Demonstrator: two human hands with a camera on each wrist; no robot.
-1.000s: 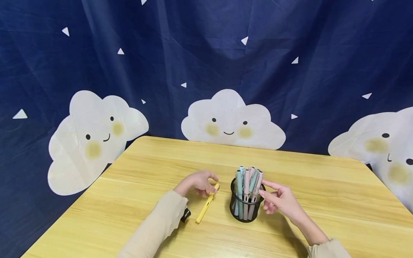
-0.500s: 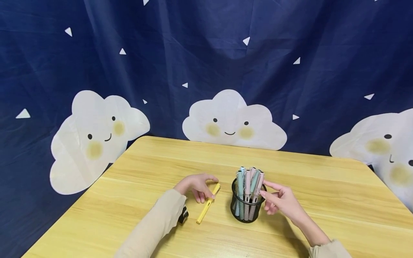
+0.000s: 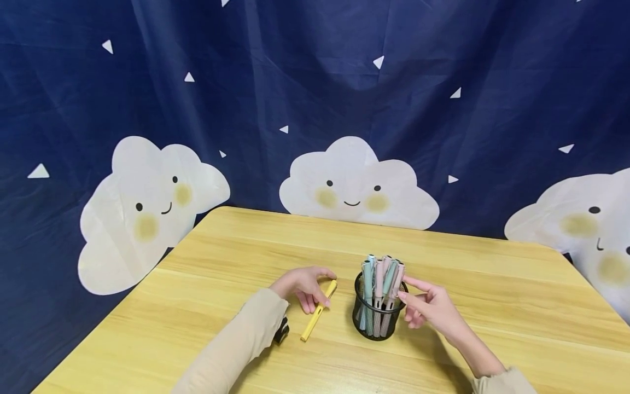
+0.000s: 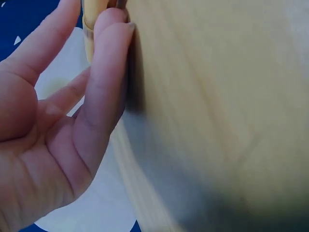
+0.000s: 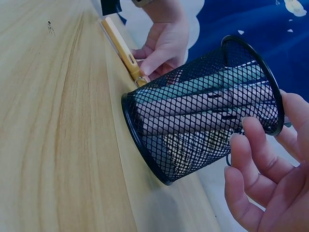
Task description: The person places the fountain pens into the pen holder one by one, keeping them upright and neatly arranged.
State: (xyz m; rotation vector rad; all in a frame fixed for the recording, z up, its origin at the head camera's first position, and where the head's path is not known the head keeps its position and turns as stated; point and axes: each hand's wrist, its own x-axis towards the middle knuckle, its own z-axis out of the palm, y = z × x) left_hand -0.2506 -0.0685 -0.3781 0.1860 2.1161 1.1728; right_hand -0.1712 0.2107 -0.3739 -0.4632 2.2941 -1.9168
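Note:
A yellow pen (image 3: 312, 324) slants across the wooden table, its lower end toward me. My left hand (image 3: 307, 285) pinches its upper part between thumb and fingers, as the left wrist view also shows with the pen (image 4: 94, 14) at the top edge. To the right stands a black mesh pen holder (image 3: 357, 312), upright, with several pale green, pink and blue pens (image 3: 378, 279) in it. At the holder's right side, my right hand (image 3: 435, 311) holds the rim between thumb and index finger. Its other fingers curl loosely beside the mesh in the right wrist view.
The wooden table (image 3: 492, 306) reaches back to a dark blue curtain (image 3: 315, 82) with white smiling clouds. A black device (image 3: 281, 330) sits under the left wrist. Between the yellow pen and the holder lies a strip of bare tabletop.
My left hand has come down around the yellow pen's upper part, thumb on the near side and index finger reaching past its end. The right hand and holder have stayed put.

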